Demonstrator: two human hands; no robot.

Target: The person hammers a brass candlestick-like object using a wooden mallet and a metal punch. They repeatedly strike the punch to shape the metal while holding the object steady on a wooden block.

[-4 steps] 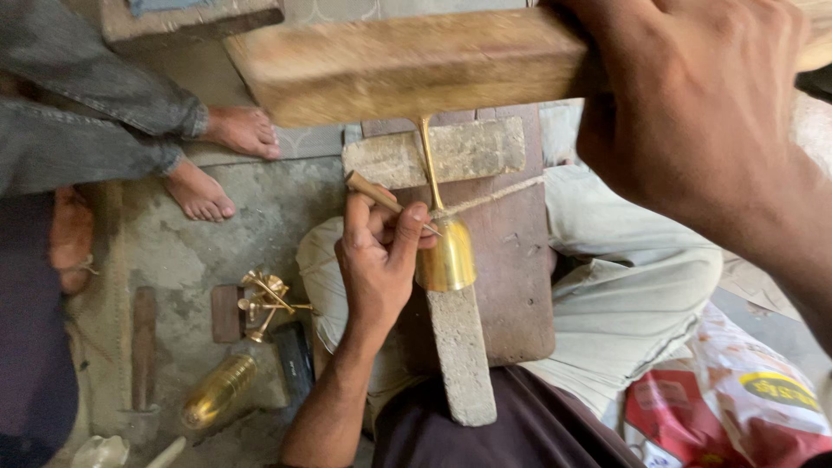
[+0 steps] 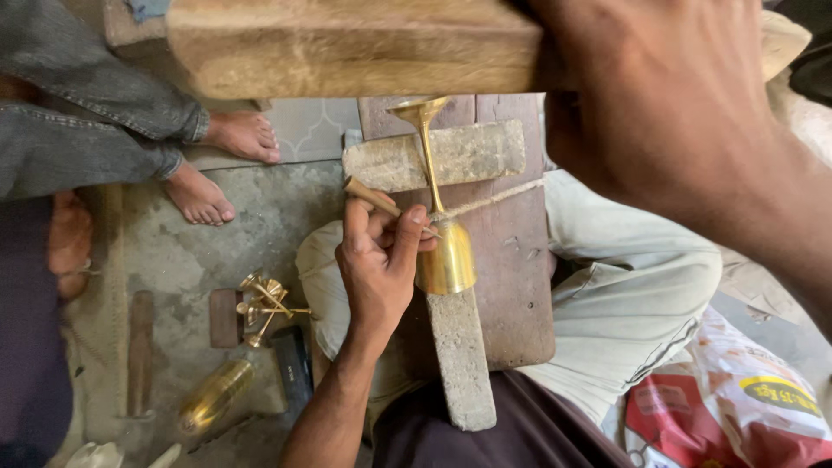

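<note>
Left hand closed around a short wooden-handled tool, tip at the stem of a polished brass goblet lying on a grey stone bar. Farther up, right hand gripping, apparently fully closed, a thick wooden block.

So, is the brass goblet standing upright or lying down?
Lying down: the brass goblet rests lengthwise on the stone bar, steadied by the left hand.

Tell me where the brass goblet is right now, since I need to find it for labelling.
In the head view the brass goblet lies centre frame on the narrow stone bar, beside the left hand, its stem crossing the stone block.
</note>
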